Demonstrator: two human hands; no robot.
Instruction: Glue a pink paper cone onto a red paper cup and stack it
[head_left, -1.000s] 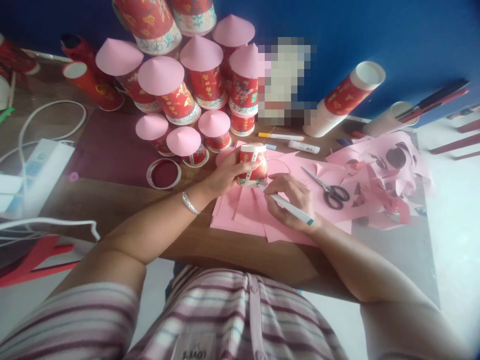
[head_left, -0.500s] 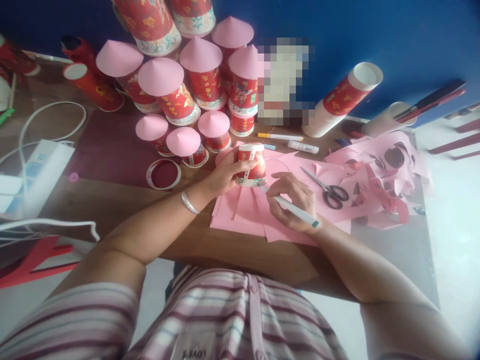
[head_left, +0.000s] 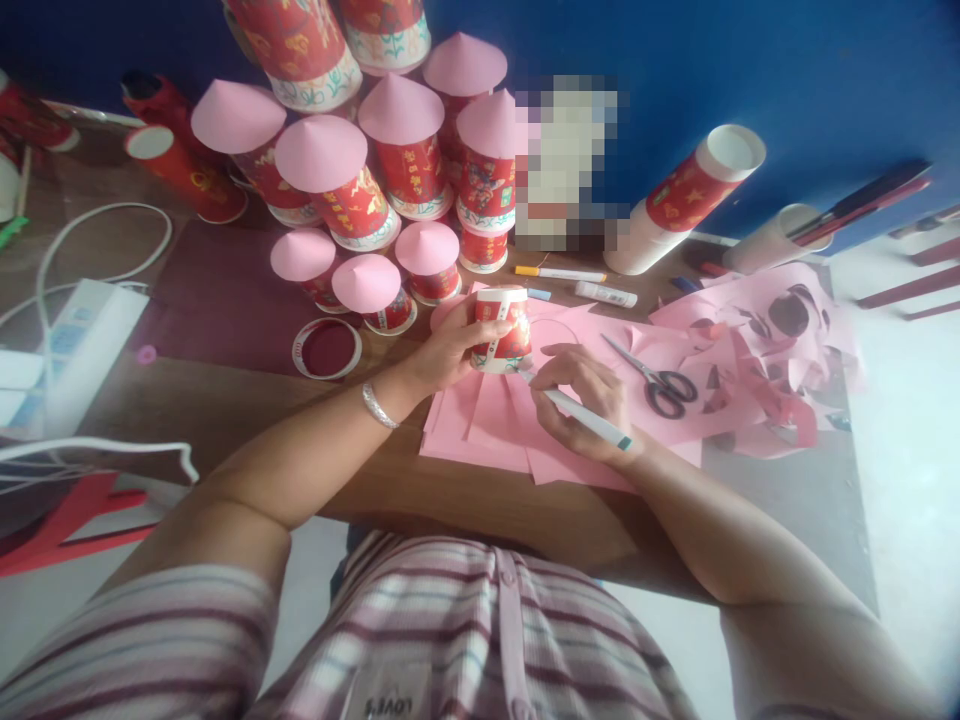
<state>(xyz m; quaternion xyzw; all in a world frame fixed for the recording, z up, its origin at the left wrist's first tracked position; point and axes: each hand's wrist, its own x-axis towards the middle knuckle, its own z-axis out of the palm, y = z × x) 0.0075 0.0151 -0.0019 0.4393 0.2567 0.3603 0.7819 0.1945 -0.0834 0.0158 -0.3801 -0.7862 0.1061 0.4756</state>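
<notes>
My left hand [head_left: 450, 352] is wrapped round a red and white paper cup [head_left: 506, 322] that stands upside down on sheets of pink paper [head_left: 487, 420]. My right hand [head_left: 581, 400] is closed on a white pen [head_left: 592, 420] with a green end. The pen's tip touches the paper at the cup's lower rim. A silver bracelet [head_left: 379, 407] sits on my left wrist.
Behind the cup stand several red cups topped with pink paper cones [head_left: 322, 155]. Scissors [head_left: 656, 380] lie on pink scraps [head_left: 765, 350] to the right. A marker [head_left: 559, 272], a glue stick [head_left: 607, 294], a stack of cups lying on its side [head_left: 686, 195], a round lid [head_left: 327, 348] and a power strip [head_left: 82, 345] are about.
The cup and both hands have barely shifted; the pen has moved slightly along the cup's rim.
</notes>
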